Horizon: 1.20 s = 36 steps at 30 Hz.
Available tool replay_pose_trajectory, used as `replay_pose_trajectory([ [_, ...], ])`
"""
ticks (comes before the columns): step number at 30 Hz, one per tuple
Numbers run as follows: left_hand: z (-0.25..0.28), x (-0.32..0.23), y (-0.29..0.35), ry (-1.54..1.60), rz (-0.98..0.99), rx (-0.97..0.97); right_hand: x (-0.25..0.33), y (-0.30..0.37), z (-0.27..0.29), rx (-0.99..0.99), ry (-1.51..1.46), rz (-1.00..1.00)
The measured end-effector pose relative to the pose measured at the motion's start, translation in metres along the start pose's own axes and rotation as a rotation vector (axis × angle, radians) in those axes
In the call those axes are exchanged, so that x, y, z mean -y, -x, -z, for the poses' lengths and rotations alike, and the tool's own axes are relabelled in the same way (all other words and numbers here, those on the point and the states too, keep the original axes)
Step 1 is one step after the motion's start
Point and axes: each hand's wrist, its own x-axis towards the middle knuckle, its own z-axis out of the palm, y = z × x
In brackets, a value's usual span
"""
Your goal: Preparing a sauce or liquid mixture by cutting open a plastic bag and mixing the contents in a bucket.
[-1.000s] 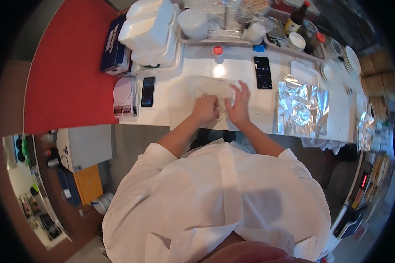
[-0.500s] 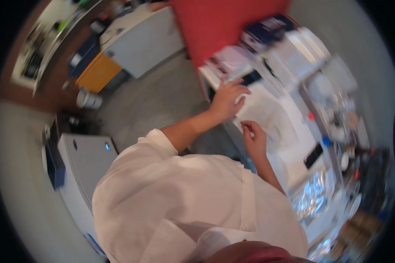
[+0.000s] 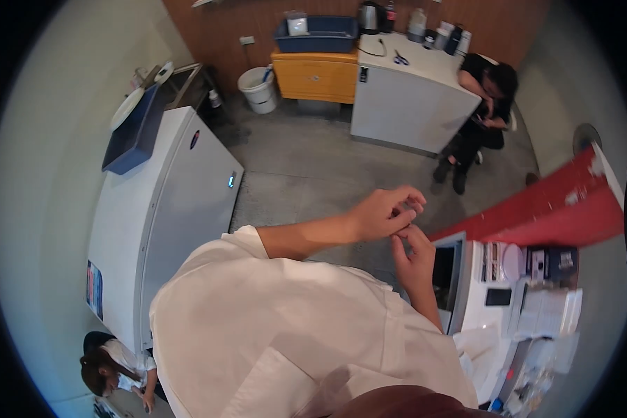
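Observation:
My left hand [image 3: 386,214] is raised in front of my body, fingers loosely bent and thumb apart from them, with nothing visible in it. Just below, my right hand [image 3: 416,263] has its fingers bent and closed together, the tips at the left thumb. Whether something small sits in the right fingertips, I cannot make out. Both hands are over the floor, left of a white worktable [image 3: 477,306]. Nearest to the right hand is the dark opening in that table's side.
On the worktable lie a phone [image 3: 498,297], a dark blue box [image 3: 561,262] and clear plastic packs. A red panel [image 3: 550,202] stands behind it. A grey-white freezer [image 3: 188,202] is at left. A person [image 3: 484,111] sits by the far counter [image 3: 414,104]; another person [image 3: 118,369] is lower left.
My view has swung left, away from the worktable, toward the room. My hands have left the white sheet on the table and come together over the floor.

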Motion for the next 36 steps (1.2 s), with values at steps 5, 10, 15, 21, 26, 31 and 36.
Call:
replay_pose_trajectory([
  [5, 0.089, 0.034, -0.016, -0.210, -0.054, 0.019, -0.011, -0.086, -0.050, 0.257, -0.079, -0.003],
  [10, 0.203, 0.049, -0.060, -0.397, -0.168, 0.052, -0.041, -0.191, -0.112, 0.360, -0.192, 0.043],
  [15, 0.318, 0.054, -0.105, -0.734, -0.193, -0.088, -0.067, -0.327, -0.183, 0.610, -0.211, 0.100],
  [21, 0.432, 0.055, -0.130, -0.917, -0.127, -0.378, -0.052, -0.479, -0.281, 0.757, -0.287, 0.464],
  [26, 0.548, 0.094, -0.139, -0.884, 0.146, -0.468, -0.068, -0.554, -0.382, 0.855, -0.371, 0.384],
  [31, 0.675, 0.142, -0.162, -1.022, 0.409, -0.245, -0.076, -0.632, -0.462, 0.896, -0.292, 0.205],
  [36, 0.750, 0.153, -0.224, -0.932, 0.293, -0.040, -0.090, -0.734, -0.508, 0.716, -0.165, 0.243],
])
